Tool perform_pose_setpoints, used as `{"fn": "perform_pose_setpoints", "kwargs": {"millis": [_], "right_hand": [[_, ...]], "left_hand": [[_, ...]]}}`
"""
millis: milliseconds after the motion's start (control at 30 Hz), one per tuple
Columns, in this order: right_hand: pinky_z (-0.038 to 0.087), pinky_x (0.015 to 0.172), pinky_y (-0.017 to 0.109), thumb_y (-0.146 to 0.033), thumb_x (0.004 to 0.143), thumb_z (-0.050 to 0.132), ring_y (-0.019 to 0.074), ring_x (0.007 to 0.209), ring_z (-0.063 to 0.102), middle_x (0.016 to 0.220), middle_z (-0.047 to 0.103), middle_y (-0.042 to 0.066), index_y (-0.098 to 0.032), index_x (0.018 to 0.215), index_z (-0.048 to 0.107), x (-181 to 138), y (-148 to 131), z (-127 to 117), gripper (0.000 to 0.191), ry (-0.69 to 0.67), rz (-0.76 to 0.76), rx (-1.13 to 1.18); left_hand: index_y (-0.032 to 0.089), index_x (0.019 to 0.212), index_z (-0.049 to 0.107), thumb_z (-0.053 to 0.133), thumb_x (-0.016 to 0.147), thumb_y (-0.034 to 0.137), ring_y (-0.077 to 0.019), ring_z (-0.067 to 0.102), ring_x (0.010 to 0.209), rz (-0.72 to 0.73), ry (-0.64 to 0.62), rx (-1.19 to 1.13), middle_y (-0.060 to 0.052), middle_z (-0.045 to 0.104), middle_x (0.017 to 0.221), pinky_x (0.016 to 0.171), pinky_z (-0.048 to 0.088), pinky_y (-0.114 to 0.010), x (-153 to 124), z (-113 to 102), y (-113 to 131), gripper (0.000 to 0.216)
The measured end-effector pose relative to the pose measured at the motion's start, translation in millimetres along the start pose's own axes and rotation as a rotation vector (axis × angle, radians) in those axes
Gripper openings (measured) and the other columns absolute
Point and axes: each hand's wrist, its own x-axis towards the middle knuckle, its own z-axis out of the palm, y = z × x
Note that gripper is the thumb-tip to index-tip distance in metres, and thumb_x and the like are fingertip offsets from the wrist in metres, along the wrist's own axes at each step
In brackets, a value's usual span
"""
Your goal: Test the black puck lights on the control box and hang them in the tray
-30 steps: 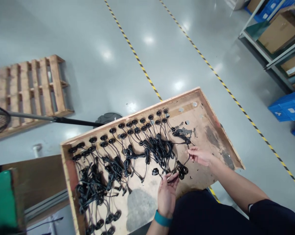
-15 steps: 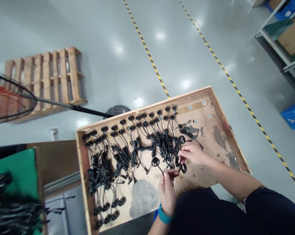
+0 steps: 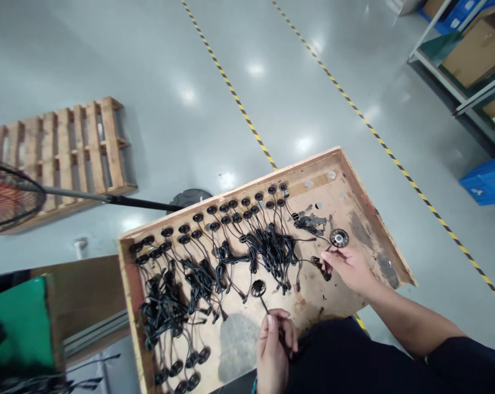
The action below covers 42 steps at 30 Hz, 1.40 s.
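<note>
My right hand (image 3: 349,268) pinches a disc (image 3: 339,238) by its lead; my left hand (image 3: 274,347) grips another cable (image 3: 265,304). Pulling either could snag the bundle (image 3: 272,249).

You work on a wooden tray (image 3: 345,205) with a raised rim. Two rows of black discs (image 3: 231,210) lie along its 12 o'clock edge, and their cables (image 3: 267,249) tangle at the centre. More discs (image 3: 190,364) lie at 7 o'clock. A separate disc (image 3: 258,287) sits toward 6 o'clock and a silver-centred disc (image 3: 338,238) at 3 o'clock.
</note>
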Motion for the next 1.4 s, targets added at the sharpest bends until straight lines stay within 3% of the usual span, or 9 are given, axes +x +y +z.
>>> {"fn": "perform_pose_setpoints", "kwargs": {"millis": [133,300,533,733,1000,1100,1200,1267,1400], "right_hand": [[0.052,0.062,0.03,-0.053,0.096,0.055,0.0176,0.062,0.063,0.073,0.07,0.005,-0.019,0.083,0.065,88,19,-4,0.038,0.136,0.073,-0.403],[0.052,0.09,0.035,-0.04,0.097,0.061,0.0211,0.094,0.067,0.095,0.073,0.01,-0.016,0.086,0.068,215,32,12,0.027,0.237,0.086,-0.604],[0.052,0.1,0.046,-0.043,0.1,0.065,0.0229,0.109,0.064,0.116,0.067,0.009,-0.015,0.111,0.067,282,40,32,0.031,0.222,0.173,-0.761],[0.045,0.101,0.039,-0.034,0.101,0.056,0.0266,0.116,0.061,0.117,0.068,0.017,-0.01,0.112,0.068,258,37,22,0.029,0.204,0.109,-0.736],[0.045,0.059,0.026,-0.056,0.087,0.067,0.0178,0.062,0.061,0.064,0.066,0.002,-0.018,0.07,0.069,84,61,34,0.042,-0.373,0.085,-0.482],[0.043,0.052,0.025,-0.054,0.084,0.069,0.0154,0.053,0.058,0.056,0.061,-0.001,-0.018,0.067,0.068,41,66,38,0.04,-0.413,0.107,-0.324],[0.044,0.052,0.025,-0.055,0.083,0.068,0.0158,0.054,0.06,0.058,0.061,-0.001,-0.019,0.073,0.066,36,68,31,0.037,-0.272,0.113,-0.183],[0.047,0.054,0.026,-0.056,0.084,0.064,0.0171,0.058,0.063,0.062,0.064,0.0,-0.019,0.077,0.064,47,68,22,0.037,-0.185,0.097,-0.188],[0.053,0.061,0.028,-0.048,0.091,0.056,0.0192,0.064,0.067,0.069,0.068,0.002,-0.019,0.088,0.065,95,67,12,0.031,-0.04,0.073,-0.294]], "left_hand": [[0.019,0.089,0.061,0.07,0.084,0.067,-0.0067,0.039,0.038,-0.045,0.055,-0.016,0.007,0.043,0.046,0.039,0.027,-0.018,15,-12,-12,0.05],[0.017,0.084,0.063,0.074,0.076,0.072,-0.0056,0.039,0.032,-0.068,0.062,-0.026,0.006,0.044,0.042,0.036,0.023,-0.016,25,-25,-38,0.056],[0.018,0.083,0.065,0.075,0.071,0.076,-0.0091,0.046,0.034,-0.123,0.094,-0.052,0.003,0.048,0.045,0.035,0.026,-0.017,29,-39,-57,0.061],[0.016,0.091,0.066,0.072,0.079,0.07,-0.0117,0.053,0.045,-0.105,0.005,-0.002,0.001,0.055,0.055,0.04,0.032,-0.019,29,-24,-46,0.056],[0.015,0.096,0.063,0.066,0.085,0.068,-0.0138,0.057,0.056,-0.092,-0.18,0.162,0.0,0.06,0.063,0.054,0.04,-0.024,60,17,-20,0.054],[0.015,0.089,0.064,0.064,0.086,0.069,-0.0152,0.057,0.053,-0.067,-0.292,0.266,-0.002,0.062,0.06,0.054,0.039,-0.026,83,32,-21,0.054],[0.015,0.088,0.069,0.061,0.089,0.065,-0.0191,0.063,0.062,-0.006,-0.373,0.384,-0.008,0.071,0.069,0.064,0.048,-0.031,99,49,-26,0.051],[0.014,0.104,0.073,0.064,0.089,0.058,-0.0249,0.071,0.094,0.096,-0.36,0.432,-0.015,0.077,0.1,0.09,0.053,-0.036,102,59,-32,0.048],[0.017,0.145,0.056,0.072,0.084,0.052,-0.0297,0.041,0.149,0.221,-0.2,0.51,-0.015,0.049,0.157,0.124,0.029,-0.04,91,63,-51,0.072]]}}
